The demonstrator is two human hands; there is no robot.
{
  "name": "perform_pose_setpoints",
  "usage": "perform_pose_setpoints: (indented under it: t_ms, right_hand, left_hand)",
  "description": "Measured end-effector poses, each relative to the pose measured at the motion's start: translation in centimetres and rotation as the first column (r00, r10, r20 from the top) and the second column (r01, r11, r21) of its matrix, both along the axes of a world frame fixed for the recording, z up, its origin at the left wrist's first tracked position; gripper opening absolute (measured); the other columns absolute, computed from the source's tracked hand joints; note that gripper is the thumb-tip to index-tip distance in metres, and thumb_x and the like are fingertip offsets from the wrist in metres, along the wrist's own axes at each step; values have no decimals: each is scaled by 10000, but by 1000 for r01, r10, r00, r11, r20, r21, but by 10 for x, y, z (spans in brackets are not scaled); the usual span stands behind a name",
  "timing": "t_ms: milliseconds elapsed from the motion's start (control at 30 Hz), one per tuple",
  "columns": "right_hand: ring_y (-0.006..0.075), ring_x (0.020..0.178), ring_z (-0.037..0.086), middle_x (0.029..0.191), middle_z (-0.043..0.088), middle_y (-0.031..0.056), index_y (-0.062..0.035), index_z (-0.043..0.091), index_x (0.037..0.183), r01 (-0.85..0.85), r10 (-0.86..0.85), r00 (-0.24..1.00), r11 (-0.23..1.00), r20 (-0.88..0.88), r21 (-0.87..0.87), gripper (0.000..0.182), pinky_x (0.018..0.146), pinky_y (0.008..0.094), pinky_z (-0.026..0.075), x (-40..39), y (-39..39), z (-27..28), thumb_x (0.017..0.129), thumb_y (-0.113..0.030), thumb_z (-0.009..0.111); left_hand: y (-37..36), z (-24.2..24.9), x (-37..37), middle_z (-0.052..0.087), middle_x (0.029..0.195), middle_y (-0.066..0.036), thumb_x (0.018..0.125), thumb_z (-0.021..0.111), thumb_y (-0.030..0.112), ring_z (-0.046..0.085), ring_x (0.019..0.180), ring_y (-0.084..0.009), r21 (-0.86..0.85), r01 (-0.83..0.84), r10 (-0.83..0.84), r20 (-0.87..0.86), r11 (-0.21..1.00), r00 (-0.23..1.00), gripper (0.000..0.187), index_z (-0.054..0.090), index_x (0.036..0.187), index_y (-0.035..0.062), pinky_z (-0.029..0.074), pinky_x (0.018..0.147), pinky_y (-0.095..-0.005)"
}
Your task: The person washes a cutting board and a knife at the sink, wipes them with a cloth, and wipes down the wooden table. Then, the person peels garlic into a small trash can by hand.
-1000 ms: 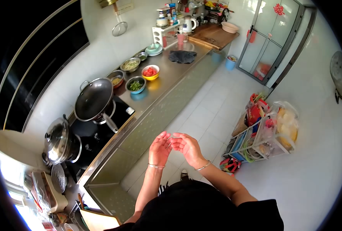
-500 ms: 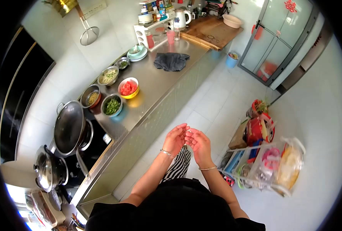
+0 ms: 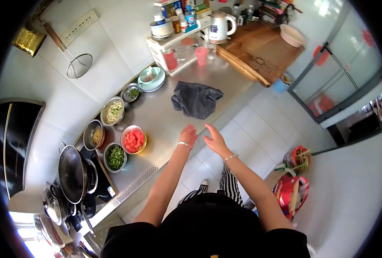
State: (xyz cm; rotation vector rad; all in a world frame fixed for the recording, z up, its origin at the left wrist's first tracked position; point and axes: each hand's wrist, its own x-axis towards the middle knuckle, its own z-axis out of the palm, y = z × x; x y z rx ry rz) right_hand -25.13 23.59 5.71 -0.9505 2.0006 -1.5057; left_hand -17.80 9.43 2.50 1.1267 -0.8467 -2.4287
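My left hand [image 3: 188,135] reaches forward over the counter's front edge, fingers stretched out and holding nothing. To its right, my right hand [image 3: 216,139] is in the air with thumb and fingers apart, also holding nothing. Just beyond both hands a crumpled dark grey cloth [image 3: 196,99] lies on the steel counter [image 3: 156,118]; neither hand touches it. Left of my hands stand a bowl of red chunks [image 3: 134,139], a bowl of chopped greens [image 3: 115,157], a bowl of pale shreds [image 3: 112,112] and a bowl of yellowish bits [image 3: 94,135].
A wok [image 3: 72,174] sits on the stove at left, its handle pointing toward me. Behind the cloth are a white rack [image 3: 169,56], a pink cup [image 3: 201,56], a white kettle [image 3: 221,28] and a wooden board [image 3: 264,51]. Red bags [image 3: 288,193] stand on the floor at right.
My hands, fingertips together before, have separated and stretched forward toward the cloth. The view has shifted nearer the counter and its far end.
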Motion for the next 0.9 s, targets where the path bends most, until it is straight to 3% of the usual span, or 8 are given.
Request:
perform_pose_setpoints:
  t_ms: [100, 233, 300, 367, 500, 667, 800, 900]
  right_hand:
    - [361, 1232, 385, 1322, 410, 225, 9, 433, 1242, -75, 145, 838, 985, -525, 153, 575, 995, 400, 359, -63, -49, -33, 713, -101, 631]
    - [300, 1098, 481, 1202, 500, 160, -28, 474, 1221, -127, 314, 677, 940, -665, 315, 602, 885, 420, 414, -125, -83, -66, 680, -185, 684]
    - [224, 867, 546, 854, 560, 36, -126, 594, 857, -130, 289, 520, 957, -804, 260, 196, 678, 403, 413, -140, -84, -72, 688, -208, 649]
    - [238, 780, 568, 780, 577, 32, -118, 618, 885, -281, 519, 584, 851, -624, 444, 192, 713, 411, 398, -145, -75, -74, 700, -126, 568]
    - [231, 647, 567, 691, 573, 73, -59, 559, 828, -377, 380, 925, 921, -13, 99, 113, 569, 336, 411, -144, -51, -72, 822, -172, 551]
    - [39, 635, 405, 689, 460, -61, -71, 559, 826, -535, 407, 501, 839, 764, -96, 223, 550, 210, 334, -138, -21, 28, 916, -273, 527]
    - [35, 746, 470, 828, 526, -51, -61, 574, 955, -442, 358, 213, 865, 909, -238, 208, 648, 205, 395, -110, -9, 60, 879, -254, 596]
    - [80, 848, 529, 931, 562, -10, -58, 545, 1078, -516, 417, 246, 821, 875, -246, 279, 741, 245, 440, -78, 5, 54, 831, -163, 625]
  left_hand:
    - [-34, -39, -37, 568, 1142, -36, 843, 575, 145, 540, 1028, -187, 8, -187, 184, 168, 982, 968, 371, 490, 1199, 80, 457, 780, -396]
    - [-57, -72, -81, 612, 905, -36, 836, 590, 152, 582, 851, -188, 29, -327, 316, 193, 944, 929, 163, 595, 984, 83, 475, 673, -406]
    - [-54, -67, -93, 599, 778, -15, 811, 667, 189, 575, 671, -133, 71, -275, 260, 167, 959, 951, 163, 582, 906, 87, 459, 522, -287]
    - [-46, -52, -107, 547, 656, -3, 785, 716, 249, 532, 520, -112, 17, -275, 255, 326, 961, 910, 231, 542, 785, 97, 413, 405, -218]
    - [-18, -37, -93, 590, 722, -3, 778, 696, 208, 568, 610, -108, 28, -244, 232, 228, 969, 946, 154, 571, 812, 124, 454, 487, -247]
    - [36, 15, -69, 610, 1100, -88, 863, 482, 377, 571, 988, -224, 116, -465, 479, -242, 878, 844, 442, 564, 1146, 47, 423, 902, -375]
    - [76, 5, -52, 629, 1042, -117, 854, 448, 306, 591, 962, -247, 170, -458, 483, -440, 873, 757, 377, 580, 1053, 14, 441, 898, -376]
    - [106, 10, -36, 626, 974, -129, 886, 371, 341, 622, 817, -249, 314, -414, 474, -146, 854, 868, 377, 590, 946, 41, 517, 744, -370]
